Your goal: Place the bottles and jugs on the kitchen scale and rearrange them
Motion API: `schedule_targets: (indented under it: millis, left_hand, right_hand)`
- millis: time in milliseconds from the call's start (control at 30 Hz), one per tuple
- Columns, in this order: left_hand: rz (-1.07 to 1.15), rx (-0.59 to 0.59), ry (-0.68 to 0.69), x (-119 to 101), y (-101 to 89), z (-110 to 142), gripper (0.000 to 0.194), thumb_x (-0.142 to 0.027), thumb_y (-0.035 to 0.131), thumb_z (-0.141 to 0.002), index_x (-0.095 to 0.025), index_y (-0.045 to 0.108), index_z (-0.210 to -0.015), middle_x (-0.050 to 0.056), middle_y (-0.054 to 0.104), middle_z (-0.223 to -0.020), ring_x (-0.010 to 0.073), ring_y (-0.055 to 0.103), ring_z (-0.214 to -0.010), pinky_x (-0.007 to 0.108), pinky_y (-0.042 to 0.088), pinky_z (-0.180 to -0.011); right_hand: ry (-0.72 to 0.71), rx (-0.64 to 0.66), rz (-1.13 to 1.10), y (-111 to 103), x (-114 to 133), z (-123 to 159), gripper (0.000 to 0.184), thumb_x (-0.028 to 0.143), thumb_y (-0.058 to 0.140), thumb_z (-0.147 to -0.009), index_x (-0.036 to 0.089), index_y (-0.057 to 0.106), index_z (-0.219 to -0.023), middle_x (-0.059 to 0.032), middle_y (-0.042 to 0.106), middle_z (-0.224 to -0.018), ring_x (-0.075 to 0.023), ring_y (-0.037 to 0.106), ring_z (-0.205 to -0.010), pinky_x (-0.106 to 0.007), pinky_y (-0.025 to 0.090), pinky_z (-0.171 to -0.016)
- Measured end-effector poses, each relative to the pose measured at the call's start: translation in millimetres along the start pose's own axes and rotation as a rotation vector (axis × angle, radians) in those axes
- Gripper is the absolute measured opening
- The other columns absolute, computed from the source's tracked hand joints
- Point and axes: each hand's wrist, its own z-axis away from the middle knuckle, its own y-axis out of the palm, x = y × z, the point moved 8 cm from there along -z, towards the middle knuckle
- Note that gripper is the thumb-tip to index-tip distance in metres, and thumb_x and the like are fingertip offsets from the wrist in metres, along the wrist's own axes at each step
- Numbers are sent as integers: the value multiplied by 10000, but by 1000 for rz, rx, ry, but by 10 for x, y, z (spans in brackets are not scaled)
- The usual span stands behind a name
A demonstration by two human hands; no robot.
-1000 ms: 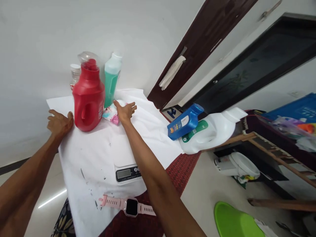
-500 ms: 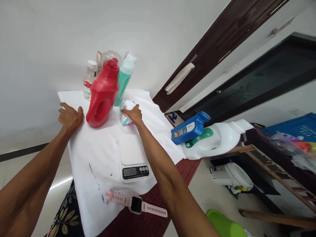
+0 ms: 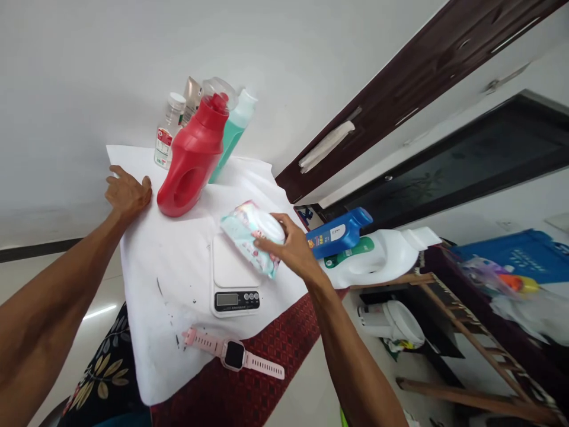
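My right hand [image 3: 291, 244] grips a soft pack of wet wipes [image 3: 249, 232], pale blue and pink with a white lid, held tilted over the upper right of a white kitchen scale [image 3: 231, 264]. The scale's dark display panel faces me. My left hand [image 3: 128, 193] rests at the left edge of the white cloth [image 3: 164, 261], fingers spread and holding nothing. Just right of it stands a red detergent bottle [image 3: 195, 154]. A pink-strapped smartwatch [image 3: 233, 354] lies at the near edge, partly over the red patterned cover.
Behind the red bottle stand a clear jar [image 3: 166, 133], a tube [image 3: 192, 98] and a green bottle [image 3: 232, 133]. On the right, a blue bottle [image 3: 335, 234] and a white jug [image 3: 382, 258] lean at the table's edge. A wall borders the far side.
My right hand has lifted the wipes pack from beside the green bottle and brought it nearer, over the scale. The left hand stays put. The view has shifted slightly.
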Motion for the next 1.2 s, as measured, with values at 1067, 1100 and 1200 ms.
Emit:
schedule_targets:
  millis: [1067,1100,1200]
  left_hand:
    - [-27,-51,-149,-8,22,-93,1103,-387,546,-811,45,191,-1761,324,452,-1712,466,518,-1546,637,390,-1280]
    - [-23,-50,-139,-11,18,-78,1103,-401,540,-815,44,192,-1762,325,446,-1717,466,516,-1548,641,388,-1281]
    - [-14,-56,-97,-19,14,-53,1089,-456,497,-851,52,187,-1763,337,415,-1735,466,516,-1551,638,376,-1293]
  right_hand:
    - [43,-431,-10,21,-502,835,771,562,913,-773,214,656,-1412,-108,816,-1241,-326,771,-1105,-479,645,-962]
    - [67,-516,20,-128,-604,884,779,593,900,-776,210,657,-1410,-120,817,-1240,-336,768,-1106,-488,641,-959]
    - [111,-722,189,-568,-945,1005,862,695,866,-742,184,660,-1404,-193,781,-1350,-396,721,-1235,-571,582,-1067]
